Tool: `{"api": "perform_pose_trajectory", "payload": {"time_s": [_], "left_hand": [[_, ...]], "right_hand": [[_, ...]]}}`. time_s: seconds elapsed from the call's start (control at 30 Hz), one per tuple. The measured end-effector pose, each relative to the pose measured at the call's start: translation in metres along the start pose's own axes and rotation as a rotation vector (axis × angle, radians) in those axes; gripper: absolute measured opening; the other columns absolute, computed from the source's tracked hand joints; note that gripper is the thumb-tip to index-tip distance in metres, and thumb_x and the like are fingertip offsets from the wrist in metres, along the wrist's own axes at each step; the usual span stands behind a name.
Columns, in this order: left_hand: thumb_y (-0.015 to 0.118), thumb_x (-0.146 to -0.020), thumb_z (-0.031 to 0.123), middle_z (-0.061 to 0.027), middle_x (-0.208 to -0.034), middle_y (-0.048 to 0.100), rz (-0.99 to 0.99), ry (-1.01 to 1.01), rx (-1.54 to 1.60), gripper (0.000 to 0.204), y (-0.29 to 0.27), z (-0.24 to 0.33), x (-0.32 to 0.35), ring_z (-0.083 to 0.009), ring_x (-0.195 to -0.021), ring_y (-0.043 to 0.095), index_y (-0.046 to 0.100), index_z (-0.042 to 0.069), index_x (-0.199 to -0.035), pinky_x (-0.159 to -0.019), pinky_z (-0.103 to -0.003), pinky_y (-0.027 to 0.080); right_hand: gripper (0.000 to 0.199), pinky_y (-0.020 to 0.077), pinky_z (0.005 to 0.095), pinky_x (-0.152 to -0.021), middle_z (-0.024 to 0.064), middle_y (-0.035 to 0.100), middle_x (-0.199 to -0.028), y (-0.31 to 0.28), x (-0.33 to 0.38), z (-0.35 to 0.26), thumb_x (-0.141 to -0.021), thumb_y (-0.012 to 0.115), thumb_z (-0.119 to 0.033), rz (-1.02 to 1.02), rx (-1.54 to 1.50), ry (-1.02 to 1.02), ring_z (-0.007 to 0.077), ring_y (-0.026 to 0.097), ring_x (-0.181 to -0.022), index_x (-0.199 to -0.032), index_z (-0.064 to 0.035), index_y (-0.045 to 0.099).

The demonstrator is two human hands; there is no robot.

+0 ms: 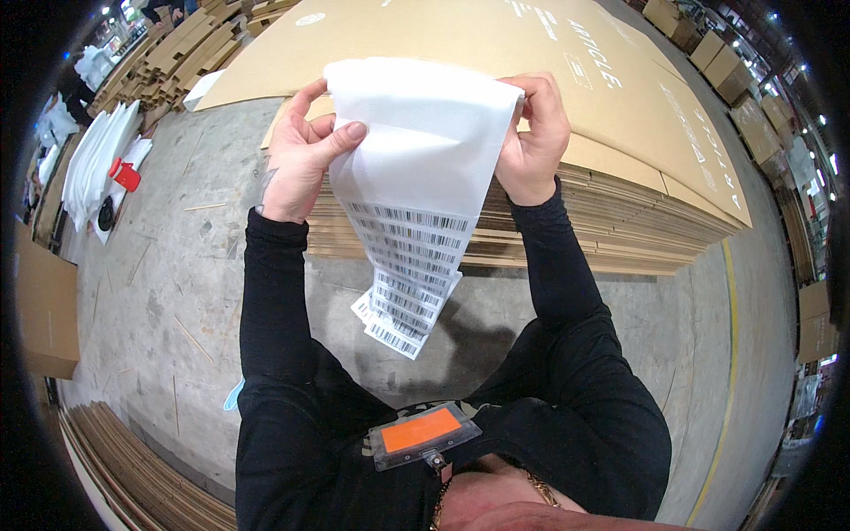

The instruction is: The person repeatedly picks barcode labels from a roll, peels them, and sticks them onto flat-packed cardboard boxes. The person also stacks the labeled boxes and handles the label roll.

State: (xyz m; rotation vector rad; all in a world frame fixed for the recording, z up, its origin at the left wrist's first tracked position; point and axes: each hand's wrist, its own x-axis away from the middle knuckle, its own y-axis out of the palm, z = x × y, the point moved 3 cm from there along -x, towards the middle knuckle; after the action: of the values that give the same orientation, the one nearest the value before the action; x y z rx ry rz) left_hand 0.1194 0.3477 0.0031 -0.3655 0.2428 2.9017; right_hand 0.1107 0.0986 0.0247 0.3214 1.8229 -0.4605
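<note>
You hold a white strip of barcode labels [416, 186] up in front of your chest, above the stack of flat cardboard sheets [620, 177]. Your left hand [301, 155] pinches the strip's upper left edge, thumb [341, 137] lying across the front of the paper and the other fingers curled behind it. Your right hand [536, 133] grips the upper right corner, fingers folded over the top edge. The strip hangs down between your forearms, its printed end dangling free over the concrete floor [168, 292].
</note>
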Motion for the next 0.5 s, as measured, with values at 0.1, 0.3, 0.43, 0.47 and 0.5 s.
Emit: {"api": "perform_pose_trajectory", "payload": {"time_s": [0.1,0.3,0.43,0.47,0.5], "left_hand": [[0.079,-0.083,0.014,-0.0164,-0.105,0.071,0.03,0.123,-0.01,0.071,0.005,-0.004,-0.003,-0.0213,-0.099,0.068,0.039,-0.001,-0.14,-0.089,-0.034,0.054],[0.077,-0.086,0.021,-0.0141,-0.106,0.07,0.14,0.024,-0.343,0.059,-0.009,-0.005,-0.003,-0.019,-0.098,0.067,0.048,-0.002,-0.132,-0.086,-0.034,0.054],[0.077,-0.087,0.027,-0.0139,-0.109,0.068,0.18,0.169,-0.437,0.058,-0.009,-0.005,-0.003,-0.0177,-0.098,0.066,0.05,-0.002,-0.13,-0.083,-0.031,0.055],[0.076,-0.087,0.027,-0.0139,-0.11,0.068,0.121,0.179,-0.292,0.057,-0.007,-0.005,-0.003,-0.0178,-0.098,0.066,0.051,-0.002,-0.129,-0.083,-0.031,0.055],[0.075,-0.088,0.028,-0.0139,-0.111,0.068,0.062,0.188,-0.147,0.057,-0.005,-0.006,-0.004,-0.0179,-0.098,0.066,0.051,-0.002,-0.129,-0.083,-0.03,0.055]], "right_hand": [[0.005,0.0403,0.0231,-0.055,0.003,0.058,-0.079,0.011,0.013,0.003,-0.087,0.063,-0.001,0.022,-0.219,0.208,0.0083,0.053,-0.068,-0.089,-0.0021,0.058],[0.006,0.0448,0.021,-0.065,0.0007,0.062,-0.085,0.02,0.019,-0.001,-0.094,0.059,-0.005,0.0,-0.539,0.513,0.0047,0.055,-0.075,-0.091,-0.0012,0.056],[0.007,0.0486,0.0209,-0.071,0.0005,0.063,-0.09,0.021,0.014,-0.003,-0.098,0.056,-0.007,-0.023,-0.695,0.636,0.0051,0.058,-0.082,-0.097,0.0003,0.057],[0.008,0.0488,0.0211,-0.071,0.0009,0.063,-0.091,0.02,0.014,-0.002,-0.098,0.056,-0.008,-0.033,-0.711,0.643,0.0055,0.058,-0.083,-0.1,0.0001,0.057],[0.01,0.0491,0.0213,-0.071,0.0013,0.063,-0.093,0.02,0.015,0.0,-0.099,0.055,-0.009,-0.043,-0.726,0.65,0.0059,0.058,-0.084,-0.103,-0.0001,0.058]]}}
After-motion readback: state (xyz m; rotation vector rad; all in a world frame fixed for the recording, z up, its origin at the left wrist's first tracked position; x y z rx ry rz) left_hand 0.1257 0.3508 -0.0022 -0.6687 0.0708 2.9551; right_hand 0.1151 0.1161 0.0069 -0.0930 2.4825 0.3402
